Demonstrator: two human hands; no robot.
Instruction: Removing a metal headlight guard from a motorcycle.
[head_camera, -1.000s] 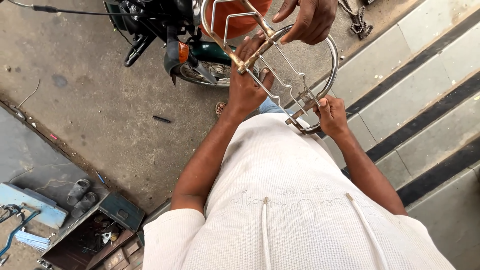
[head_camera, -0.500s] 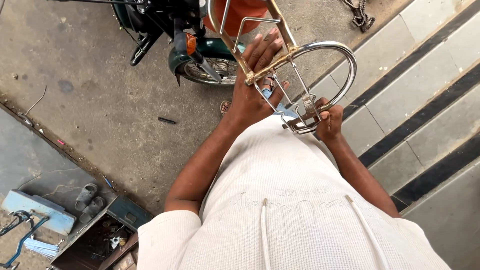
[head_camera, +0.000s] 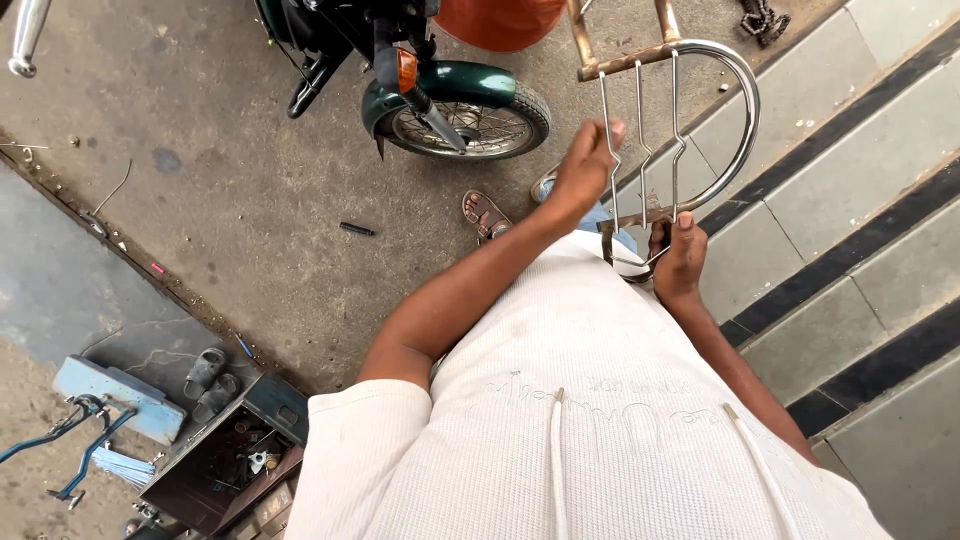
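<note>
I hold a chrome metal guard frame (head_camera: 735, 110), a curved tube with thin wire bars and a rusty cross bracket (head_camera: 625, 62) at its top. It stands upright in front of my white shirt. My left hand (head_camera: 583, 172) is closed around the leftmost wire bar. My right hand (head_camera: 680, 262) grips the frame's lower end, close to my body. My sandalled foot (head_camera: 486, 213) shows on the concrete below.
A green motorcycle (head_camera: 450, 95) is parked ahead, its wheel near my hands, with an orange object (head_camera: 500, 15) behind it. A chain (head_camera: 765, 15) lies top right. Tiled steps (head_camera: 850, 190) run along the right. An open toolbox (head_camera: 225, 465), sandals (head_camera: 205, 375) and blue tools (head_camera: 75, 440) lie bottom left.
Another person's hand that held the frame's top a second ago is out of view. The frame has swung up and to the right, and my left hand slid from the bracket onto a wire bar.
</note>
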